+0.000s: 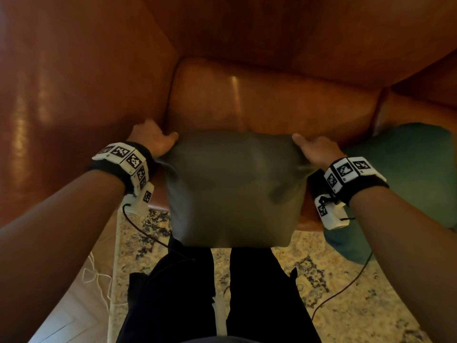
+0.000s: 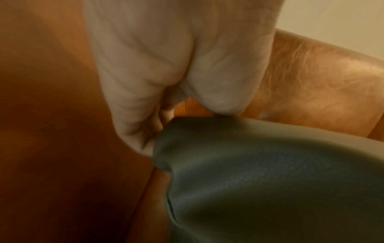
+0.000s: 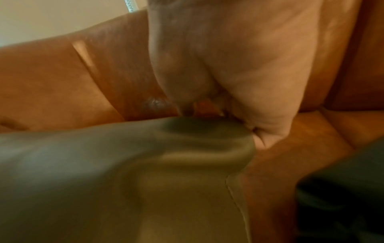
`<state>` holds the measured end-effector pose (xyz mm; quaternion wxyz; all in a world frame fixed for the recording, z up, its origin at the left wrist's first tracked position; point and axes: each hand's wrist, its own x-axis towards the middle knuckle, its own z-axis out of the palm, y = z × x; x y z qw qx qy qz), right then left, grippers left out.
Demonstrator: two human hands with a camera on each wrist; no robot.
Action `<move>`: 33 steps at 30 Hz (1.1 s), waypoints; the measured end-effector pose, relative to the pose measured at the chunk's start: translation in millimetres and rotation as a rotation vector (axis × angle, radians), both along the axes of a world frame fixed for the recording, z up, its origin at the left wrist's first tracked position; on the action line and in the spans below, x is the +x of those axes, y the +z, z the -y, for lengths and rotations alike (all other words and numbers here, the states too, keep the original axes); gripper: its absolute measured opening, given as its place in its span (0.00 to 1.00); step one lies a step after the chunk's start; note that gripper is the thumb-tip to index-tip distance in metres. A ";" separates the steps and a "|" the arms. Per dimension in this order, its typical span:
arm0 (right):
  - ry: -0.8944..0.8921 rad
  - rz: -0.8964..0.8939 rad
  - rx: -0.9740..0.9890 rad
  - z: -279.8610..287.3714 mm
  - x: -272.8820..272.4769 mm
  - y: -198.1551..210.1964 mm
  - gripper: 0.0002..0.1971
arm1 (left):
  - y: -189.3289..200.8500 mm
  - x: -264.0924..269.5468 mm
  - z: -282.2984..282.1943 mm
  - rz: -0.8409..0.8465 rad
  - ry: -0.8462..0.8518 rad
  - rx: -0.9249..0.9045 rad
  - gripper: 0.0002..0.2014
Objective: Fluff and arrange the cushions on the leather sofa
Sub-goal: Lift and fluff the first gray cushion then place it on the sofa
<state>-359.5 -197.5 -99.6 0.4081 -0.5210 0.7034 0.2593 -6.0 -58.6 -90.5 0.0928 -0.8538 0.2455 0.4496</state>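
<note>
glossy leather sofa (image 1: pixel 272 100) – matt cloth cushion (image 1: pixel 232 189)

Fingers of left hand (image 1: pixel 153 139) and right hand (image 1: pixel 313 150) hidden behind corners of olive-grey fabric cushion (image 1: pixel 232 186). Cushion's lower face blurred in both wrist views. Teal cushion (image 1: pixel 405 184) cut off at right edge, partly behind right forearm. Tan leather sofa (image 1: pixel 272 102) runs past the frame's top and sides.

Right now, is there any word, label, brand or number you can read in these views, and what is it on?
No readable text in any view.
Left wristband: black-and-white square code markers only, no letters or numbers.
Right wristband: the same kind of markers, no text.
Grey cushion, teal cushion, sofa, rug: no label or brand visible.
</note>
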 end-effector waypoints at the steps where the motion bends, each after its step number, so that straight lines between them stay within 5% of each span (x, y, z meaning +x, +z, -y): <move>1: 0.028 0.002 0.039 0.7 1.6 -0.6 0.35 | -0.5 0.5 -0.7 -0.001 -0.024 0.038 0.30; 5: 0.044 0.041 0.115 12.6 10.2 -6.0 0.23 | -0.9 -9.3 2.5 -0.002 -0.129 0.153 0.33; 9: 0.088 0.010 0.126 20.6 23.0 -5.8 0.25 | -1.5 -14.2 5.7 -0.048 -0.165 0.191 0.33; 21: -0.085 0.042 -0.066 -7.4 4.1 6.0 0.38 | -4.4 -11.8 -5.2 -0.133 0.212 0.022 0.26; 24: -0.059 0.073 -0.117 -11.9 -3.7 7.0 0.32 | -2.4 -6.1 -10.5 -0.117 0.167 -0.057 0.16; 30: -0.037 0.054 -0.144 -5.4 -10.6 8.7 0.16 | 4.2 -2.8 -14.5 -0.106 0.054 -0.087 0.22; 33: 0.004 0.097 -0.121 0.5 -5.8 10.8 0.19 | 3.9 -5.2 -8.9 -0.107 0.075 -0.104 0.17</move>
